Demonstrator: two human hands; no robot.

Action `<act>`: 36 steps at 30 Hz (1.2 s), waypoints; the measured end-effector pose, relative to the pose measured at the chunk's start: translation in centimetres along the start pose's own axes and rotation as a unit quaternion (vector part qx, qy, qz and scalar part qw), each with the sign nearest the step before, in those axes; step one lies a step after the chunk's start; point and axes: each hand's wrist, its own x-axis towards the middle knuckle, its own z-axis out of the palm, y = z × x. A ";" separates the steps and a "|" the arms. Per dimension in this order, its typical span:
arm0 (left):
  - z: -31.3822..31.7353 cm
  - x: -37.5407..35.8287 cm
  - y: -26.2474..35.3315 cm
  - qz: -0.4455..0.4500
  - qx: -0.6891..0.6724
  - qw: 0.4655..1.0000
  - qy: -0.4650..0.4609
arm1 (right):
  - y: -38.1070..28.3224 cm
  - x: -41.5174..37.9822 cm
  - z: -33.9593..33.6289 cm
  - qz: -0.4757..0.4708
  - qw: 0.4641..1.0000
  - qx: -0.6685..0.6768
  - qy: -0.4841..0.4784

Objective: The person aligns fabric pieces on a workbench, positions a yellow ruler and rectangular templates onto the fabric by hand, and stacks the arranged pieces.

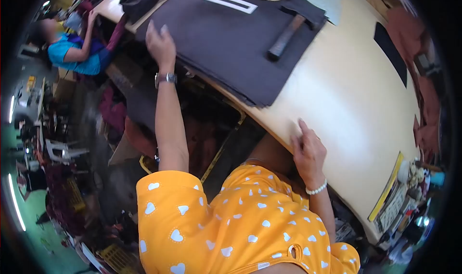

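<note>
Fingers of the left hand are spreading flat on the near edge of the stack of dark fabric sheets, apparently steadying it, while the right hand is resting with fingers loosely apart on the cutting table, gripping nothing. One hammer is lying on the stack like a weight beside one white rectangular frame template, and one co-worker in blue is sitting at the far bench.

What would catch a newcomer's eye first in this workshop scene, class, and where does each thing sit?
A stack of dark fabric sheets lies on the pale table, with a hammer and a white rectangular frame on top. The left hand presses the stack's edge; the right hand rests flat on the table's near edge. A person in blue sits far left.
</note>
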 end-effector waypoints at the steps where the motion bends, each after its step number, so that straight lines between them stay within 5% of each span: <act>1: -2.2 -2.0 -2.9 -0.075 0.014 0.996 0.042 | 0.1 -0.5 -0.1 0.019 1.000 0.010 0.004; 3: -5.4 -7.5 -9.3 -0.160 0.116 0.980 0.007 | -0.1 -0.6 0.0 0.051 0.998 0.021 0.005; 5: -7.7 -13.5 -14.4 -0.201 0.208 0.949 -0.126 | -0.7 0.0 -0.1 0.078 0.997 0.020 0.007; 11: -10.5 -21.7 -16.8 -0.286 0.281 0.856 -0.325 | -0.8 0.0 0.0 0.065 0.998 0.011 0.020; 20: -11.3 -21.9 -19.7 -0.190 0.307 0.834 -0.417 | -1.3 0.3 0.4 0.073 0.997 -0.017 0.019; 36: -12.0 -19.3 -19.9 -0.182 0.244 0.876 -0.373 | -1.2 0.4 0.3 0.047 0.998 -0.038 0.018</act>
